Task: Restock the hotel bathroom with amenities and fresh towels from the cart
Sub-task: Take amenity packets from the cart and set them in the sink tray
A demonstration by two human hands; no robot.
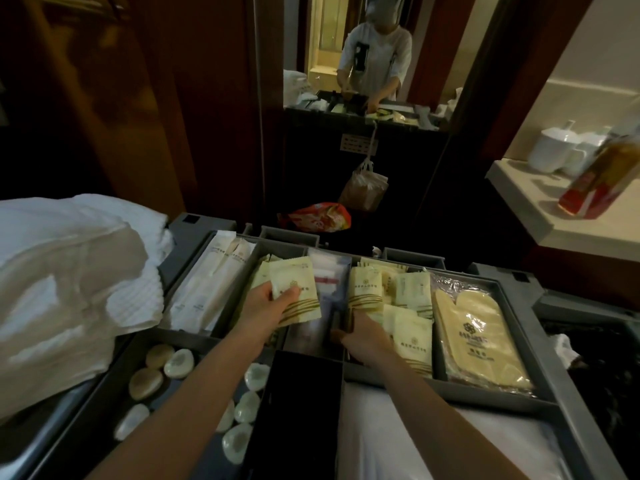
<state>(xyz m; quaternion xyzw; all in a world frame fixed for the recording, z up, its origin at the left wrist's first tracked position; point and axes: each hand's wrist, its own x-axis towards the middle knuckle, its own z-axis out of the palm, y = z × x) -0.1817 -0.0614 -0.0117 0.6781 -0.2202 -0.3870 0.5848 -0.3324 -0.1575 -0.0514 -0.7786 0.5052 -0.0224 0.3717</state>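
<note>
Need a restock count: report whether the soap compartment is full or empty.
Partly full: wrapped soaps lie scattered, bare compartment floor showing between them.

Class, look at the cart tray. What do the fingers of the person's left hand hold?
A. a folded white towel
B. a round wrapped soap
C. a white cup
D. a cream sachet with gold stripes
D: the left hand pinches a cream sachet with gold stripes, while the round wrapped soaps lie untouched in the lower-left compartment.
</note>
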